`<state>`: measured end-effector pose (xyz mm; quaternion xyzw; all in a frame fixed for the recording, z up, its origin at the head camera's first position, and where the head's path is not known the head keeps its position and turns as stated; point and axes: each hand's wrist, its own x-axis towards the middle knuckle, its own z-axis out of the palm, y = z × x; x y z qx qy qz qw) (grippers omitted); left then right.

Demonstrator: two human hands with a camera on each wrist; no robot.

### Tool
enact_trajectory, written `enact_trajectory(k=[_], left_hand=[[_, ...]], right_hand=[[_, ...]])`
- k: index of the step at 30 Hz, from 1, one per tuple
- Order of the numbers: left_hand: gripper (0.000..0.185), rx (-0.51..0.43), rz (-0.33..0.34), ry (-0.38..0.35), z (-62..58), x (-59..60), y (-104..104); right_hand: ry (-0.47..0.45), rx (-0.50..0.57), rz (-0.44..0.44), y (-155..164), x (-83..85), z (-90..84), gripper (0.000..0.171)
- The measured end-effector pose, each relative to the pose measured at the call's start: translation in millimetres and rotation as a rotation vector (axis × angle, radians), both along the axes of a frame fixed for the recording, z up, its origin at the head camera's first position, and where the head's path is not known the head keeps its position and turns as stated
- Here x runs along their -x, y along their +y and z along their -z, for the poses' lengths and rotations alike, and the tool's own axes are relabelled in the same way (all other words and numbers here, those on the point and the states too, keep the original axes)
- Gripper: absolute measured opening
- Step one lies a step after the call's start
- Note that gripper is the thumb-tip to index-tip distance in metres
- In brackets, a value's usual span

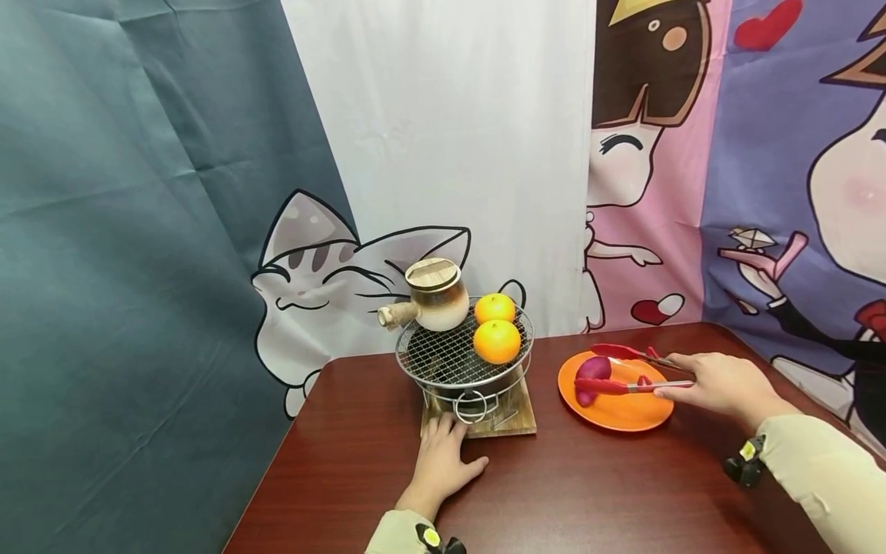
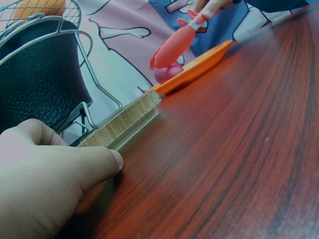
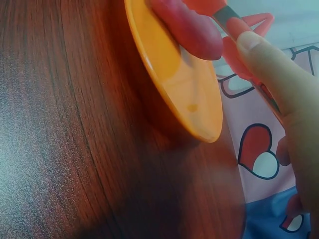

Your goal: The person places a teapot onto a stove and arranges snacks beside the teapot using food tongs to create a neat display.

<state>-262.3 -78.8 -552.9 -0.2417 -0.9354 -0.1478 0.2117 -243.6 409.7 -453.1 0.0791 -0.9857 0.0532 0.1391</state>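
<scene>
My right hand (image 1: 720, 382) grips red tongs (image 1: 612, 386) by the handle end. Their two tips stand on either side of a purple sweet potato (image 1: 591, 369) lying on an orange plate (image 1: 623, 415). The right wrist view shows the sweet potato (image 3: 189, 27) on the plate's rim (image 3: 184, 84), with my fingers (image 3: 279, 84) on the tongs (image 3: 227, 15). My left hand (image 1: 443, 462) lies flat on the table, its fingertips against the front left corner of a wooden board (image 1: 515, 419). The left wrist view shows my left hand (image 2: 50, 184) beside that board (image 2: 124, 122).
On the board stands a small black stove with a round wire grill (image 1: 450, 358). A side-handled teapot (image 1: 436, 296) and two oranges (image 1: 496, 341) sit on the grill. The dark red table (image 1: 588, 500) backs onto cartoon-print cloth; its left edge runs close to my left hand.
</scene>
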Motion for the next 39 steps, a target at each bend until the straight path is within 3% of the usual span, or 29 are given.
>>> enact_trajectory(k=[27,39], left_hand=[[0.047,-0.006,0.012,0.026,1.3,1.6,0],[0.045,-0.031,0.03,0.05,3.3,2.0,-1]], right_hand=[[-0.058,-0.027,0.039,8,-7.9,-8.5,0.102],[-0.111,0.133,0.22,-14,-40.4,-11.1,0.106]])
